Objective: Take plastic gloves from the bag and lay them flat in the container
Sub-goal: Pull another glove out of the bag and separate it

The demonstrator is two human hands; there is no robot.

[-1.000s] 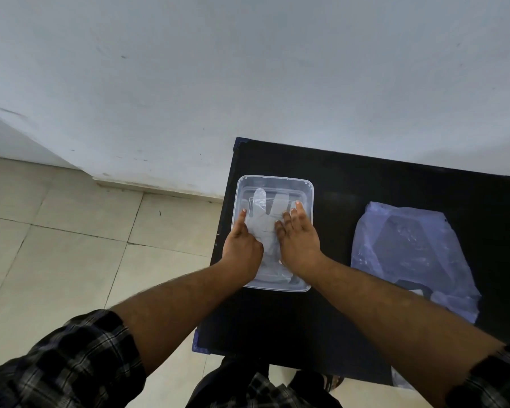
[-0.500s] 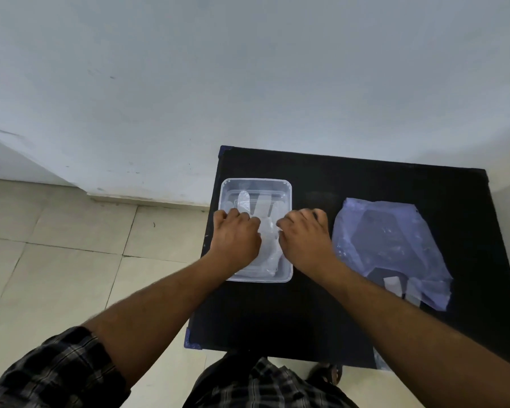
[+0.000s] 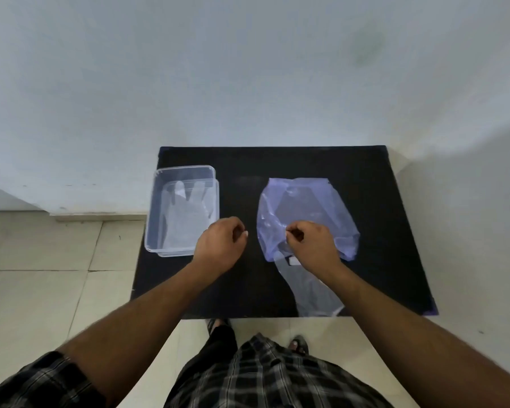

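A clear plastic container (image 3: 156, 213) stands at the left of the black table (image 3: 380, 231). One transparent plastic glove (image 3: 186, 213) lies flat inside it, fingers pointing away from me. A pale purple plastic bag (image 3: 304, 207) lies to the right. A clear plastic glove (image 3: 312, 293) sticks out of its near end toward the table's front edge. My left hand (image 3: 221, 245) hovers between container and bag, fingers curled, holding nothing. My right hand (image 3: 312, 242) rests on the near part of the bag, thumb and forefinger pinched at the plastic.
The table stands against a white wall (image 3: 248, 69). Tiled floor (image 3: 42, 275) lies to the left and in front. My legs in checked cloth (image 3: 262, 375) are below the table's front edge.
Both hands left the glove in the container and moved right. The left hand is now beside the container and the right hand is on the bag. The camera also shifted.
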